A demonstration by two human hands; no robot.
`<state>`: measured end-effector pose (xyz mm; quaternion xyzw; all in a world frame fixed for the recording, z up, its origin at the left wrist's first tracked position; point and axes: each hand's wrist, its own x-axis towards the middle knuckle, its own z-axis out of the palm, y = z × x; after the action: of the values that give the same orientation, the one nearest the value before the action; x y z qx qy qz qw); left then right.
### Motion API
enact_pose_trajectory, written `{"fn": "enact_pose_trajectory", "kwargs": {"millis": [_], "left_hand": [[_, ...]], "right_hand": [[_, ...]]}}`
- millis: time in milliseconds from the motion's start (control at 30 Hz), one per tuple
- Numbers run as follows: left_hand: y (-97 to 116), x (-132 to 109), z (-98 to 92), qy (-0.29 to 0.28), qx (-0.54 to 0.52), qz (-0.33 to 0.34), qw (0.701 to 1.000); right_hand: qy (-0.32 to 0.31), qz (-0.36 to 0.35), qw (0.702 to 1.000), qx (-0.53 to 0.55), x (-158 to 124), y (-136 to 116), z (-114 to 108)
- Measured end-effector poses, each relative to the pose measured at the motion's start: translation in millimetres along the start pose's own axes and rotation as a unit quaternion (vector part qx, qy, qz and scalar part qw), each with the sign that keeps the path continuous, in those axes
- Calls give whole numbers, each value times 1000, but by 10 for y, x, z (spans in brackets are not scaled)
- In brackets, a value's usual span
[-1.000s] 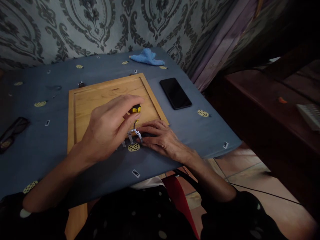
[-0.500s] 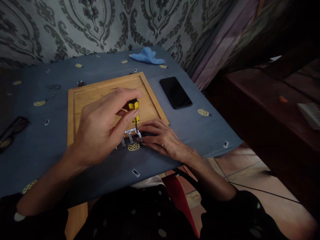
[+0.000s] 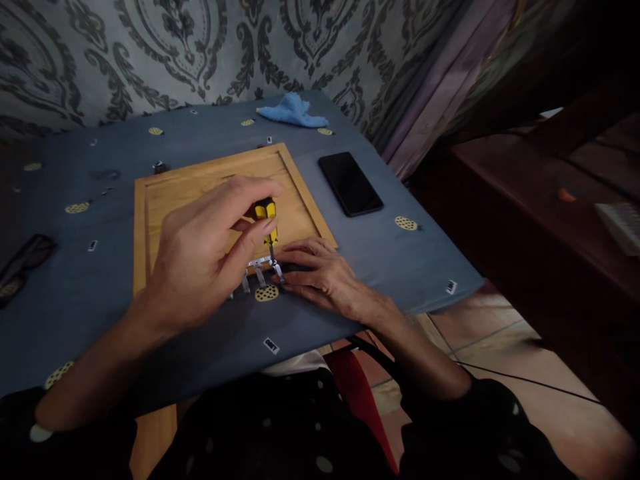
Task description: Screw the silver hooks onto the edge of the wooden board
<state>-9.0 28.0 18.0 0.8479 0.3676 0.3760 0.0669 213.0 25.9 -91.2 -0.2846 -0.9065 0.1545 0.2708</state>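
My left hand [image 3: 195,250] is closed around the black and yellow handle of a screwdriver [image 3: 271,230], which stands nearly upright. The screwdriver's shaft points down at the right end of a silver metal hook rail [image 3: 258,265] with several hooks. This rail lies along the near edge of a framed wooden panel [image 3: 185,188], its hooks hanging out toward me. My right hand [image 3: 325,277] pinches the rail's right end beside the tip, thumb and fingers close to the last hook. The left hand hides the rail's left part and some of the panel.
A black phone [image 3: 350,183] lies right of the panel, and a blue cloth [image 3: 294,111] is at the table's back. Dark glasses [image 3: 27,263] rest at the left. A small dark object [image 3: 160,168] sits behind the panel. The patterned blue tablecloth [image 3: 400,267] covers the table.
Both hands, the screwdriver and the rail hold almost the same places. The whole view has shifted very slightly.
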Motion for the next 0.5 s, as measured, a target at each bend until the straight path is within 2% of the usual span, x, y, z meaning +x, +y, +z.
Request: {"fn": "enact_pose_trajectory", "kwargs": {"millis": [267,500], "left_hand": [[-27,-7,21,4,15,23,1000],[-18,0,15,-14,11,38,999]], "right_hand": [[12,-12,1000,3,3,13,15],[10,-15,1000,7,5,7,14]]}}
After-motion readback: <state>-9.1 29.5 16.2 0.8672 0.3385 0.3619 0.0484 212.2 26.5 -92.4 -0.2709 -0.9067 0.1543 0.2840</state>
